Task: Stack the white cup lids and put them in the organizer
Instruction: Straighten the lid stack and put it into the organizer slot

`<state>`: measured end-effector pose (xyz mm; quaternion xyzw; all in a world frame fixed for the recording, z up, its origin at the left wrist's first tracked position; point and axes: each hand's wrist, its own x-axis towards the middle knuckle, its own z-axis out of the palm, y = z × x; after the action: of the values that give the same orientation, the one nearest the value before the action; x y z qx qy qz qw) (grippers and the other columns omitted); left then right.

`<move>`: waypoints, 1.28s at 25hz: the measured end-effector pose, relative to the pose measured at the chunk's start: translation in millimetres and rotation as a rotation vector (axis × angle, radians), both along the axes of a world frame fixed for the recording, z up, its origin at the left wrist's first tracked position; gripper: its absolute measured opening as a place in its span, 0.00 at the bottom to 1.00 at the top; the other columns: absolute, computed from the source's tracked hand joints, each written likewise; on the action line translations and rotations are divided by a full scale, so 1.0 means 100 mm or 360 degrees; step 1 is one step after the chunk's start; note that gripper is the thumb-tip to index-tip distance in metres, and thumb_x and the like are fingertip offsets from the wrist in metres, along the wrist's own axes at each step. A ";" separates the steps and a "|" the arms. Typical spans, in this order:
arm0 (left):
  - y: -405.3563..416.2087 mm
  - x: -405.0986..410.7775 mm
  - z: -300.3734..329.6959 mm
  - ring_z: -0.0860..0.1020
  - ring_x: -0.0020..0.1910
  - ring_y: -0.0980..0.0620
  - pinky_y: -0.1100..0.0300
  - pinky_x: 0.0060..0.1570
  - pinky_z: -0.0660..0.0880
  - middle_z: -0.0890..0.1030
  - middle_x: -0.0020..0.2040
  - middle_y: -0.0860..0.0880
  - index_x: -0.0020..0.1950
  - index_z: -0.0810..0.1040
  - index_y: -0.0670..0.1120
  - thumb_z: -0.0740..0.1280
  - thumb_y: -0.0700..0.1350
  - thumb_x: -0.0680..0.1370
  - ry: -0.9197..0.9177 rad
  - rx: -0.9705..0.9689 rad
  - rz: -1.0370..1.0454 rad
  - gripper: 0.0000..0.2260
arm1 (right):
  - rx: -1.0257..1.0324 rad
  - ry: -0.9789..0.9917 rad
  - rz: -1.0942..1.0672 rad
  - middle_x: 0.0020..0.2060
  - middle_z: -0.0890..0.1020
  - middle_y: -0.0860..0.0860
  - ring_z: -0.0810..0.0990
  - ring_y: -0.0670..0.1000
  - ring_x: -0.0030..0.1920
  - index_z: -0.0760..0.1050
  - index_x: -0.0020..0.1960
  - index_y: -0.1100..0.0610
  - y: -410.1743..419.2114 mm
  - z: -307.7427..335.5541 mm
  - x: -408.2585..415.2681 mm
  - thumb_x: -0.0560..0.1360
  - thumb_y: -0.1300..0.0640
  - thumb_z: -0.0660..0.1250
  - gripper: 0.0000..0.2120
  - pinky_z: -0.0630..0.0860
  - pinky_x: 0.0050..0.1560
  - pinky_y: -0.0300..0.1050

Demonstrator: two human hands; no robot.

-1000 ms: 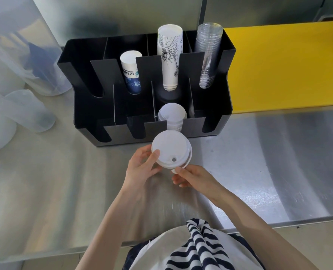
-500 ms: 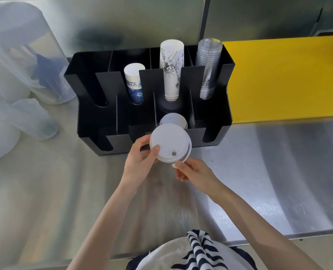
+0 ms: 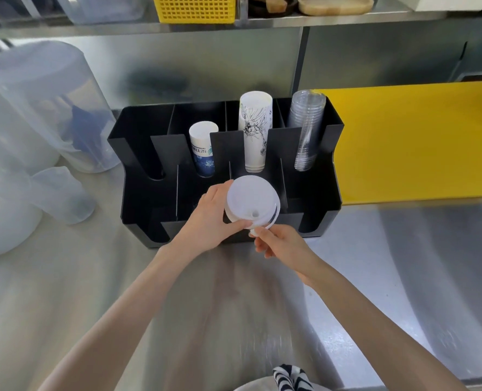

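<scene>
We have carried the stack of white lids (image 3: 251, 203) forward: a second ago it hung over the bare steel counter (image 3: 93, 292) in front of the organizer (image 3: 330, 153), and now it sits right over the front row, above the middle-right compartment. The lids already in that slot, visible a moment back, are now hidden beneath our stack. That tells us the stacking looks done and we are on the drop-in.

Our left hand (image 3: 210, 218) wraps the stack's left side, thumb pressed along the near rim, fingers curled round the far side. Our right hand (image 3: 279, 242) pinches the near edge between thumb and forefinger, the other fingers tucked under; we cannot tell if they touch the lids.

Now the room. The slot is narrow: thin black dividers stand close on either side, and the stack looks nearly as wide as the gap, so we judge it must go down level and centred. Just behind, the tall printed paper cups (image 3: 255, 134) rise close to the stack's far edge, the short blue-and-white cups (image 3: 203, 149) to the left, the clear cups (image 3: 306, 131) to the right. Above the slot it is open. The yellow board (image 3: 417, 142) lies well apart.
</scene>
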<state>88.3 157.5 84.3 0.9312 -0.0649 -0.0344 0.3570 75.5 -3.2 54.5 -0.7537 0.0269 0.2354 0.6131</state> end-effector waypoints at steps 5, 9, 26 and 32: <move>0.00 0.14 0.06 0.62 0.70 0.44 0.51 0.68 0.62 0.64 0.71 0.46 0.72 0.58 0.49 0.72 0.49 0.69 -0.0003 0.0176 -0.0040 0.35 | 0.0178 0.0125 -0.0052 0.35 0.77 0.47 0.77 0.44 0.36 0.78 0.48 0.57 0.07 -0.04 0.08 0.77 0.54 0.60 0.10 0.74 0.41 0.36; -0.02 0.23 0.11 0.62 0.69 0.42 0.51 0.68 0.62 0.64 0.71 0.45 0.72 0.57 0.48 0.71 0.49 0.69 0.0020 0.0266 -0.0037 0.36 | 0.0293 0.0210 -0.0069 0.35 0.76 0.48 0.76 0.45 0.36 0.79 0.44 0.56 0.09 -0.08 0.15 0.77 0.53 0.60 0.10 0.74 0.42 0.38; -0.13 0.45 0.15 0.62 0.68 0.46 0.55 0.65 0.63 0.65 0.70 0.47 0.71 0.58 0.49 0.69 0.52 0.70 0.0057 0.0420 -0.0226 0.33 | 0.0618 0.0393 -0.0232 0.34 0.74 0.50 0.73 0.45 0.34 0.79 0.43 0.57 0.07 -0.17 0.18 0.77 0.56 0.61 0.10 0.72 0.37 0.36; -0.14 0.53 0.12 0.63 0.68 0.45 0.51 0.67 0.63 0.66 0.70 0.46 0.71 0.59 0.49 0.70 0.52 0.70 0.0050 0.0419 -0.0236 0.33 | 0.0609 0.0351 -0.0275 0.32 0.73 0.49 0.72 0.44 0.34 0.78 0.39 0.56 0.06 -0.14 0.23 0.77 0.56 0.61 0.11 0.71 0.37 0.37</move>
<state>141.5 143.8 95.8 0.9620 -0.1227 -0.0835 0.2293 98.8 2.6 40.2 -0.5884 0.1130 0.2636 0.7560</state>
